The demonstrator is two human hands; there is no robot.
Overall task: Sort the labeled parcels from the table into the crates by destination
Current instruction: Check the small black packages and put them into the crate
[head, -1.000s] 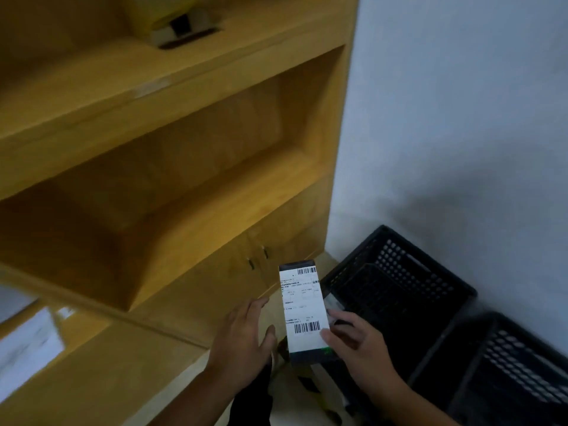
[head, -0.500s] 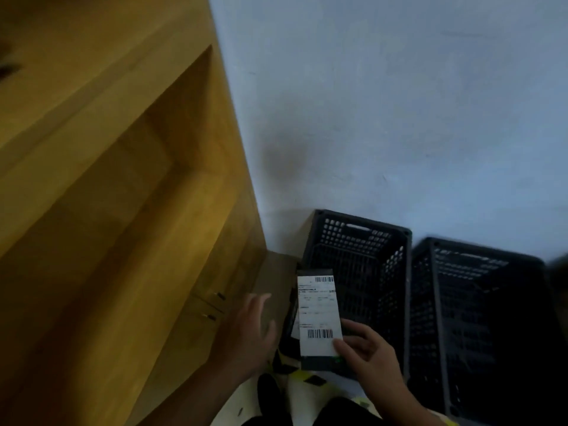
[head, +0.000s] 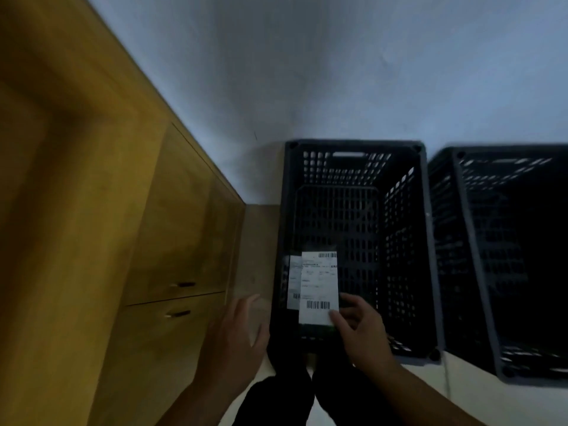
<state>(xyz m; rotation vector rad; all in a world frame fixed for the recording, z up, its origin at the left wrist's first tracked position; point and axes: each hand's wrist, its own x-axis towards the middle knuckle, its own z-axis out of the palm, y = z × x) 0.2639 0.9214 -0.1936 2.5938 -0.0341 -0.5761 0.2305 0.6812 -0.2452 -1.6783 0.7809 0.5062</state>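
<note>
The parcel [head: 318,290] carries a white label printed with black barcodes. The left crate [head: 353,145] and right crate [head: 448,241] are black, patterned with grids of small holes. The cabinet [head: 172,229] is honey-yellow wood, and the wall [head: 338,72] is pale blue-grey.

This is a plain indoor sorting or storage room. A black perforated plastic crate [head: 353,146] and a second crate [head: 473,241] stand side by side on a pale floor [head: 467,388] against a bare white wall [head: 338,72], beside a wooden cabinet [head: 172,226] with handled doors. A parcel [head: 318,287] carries a barcoded shipping label.
</note>
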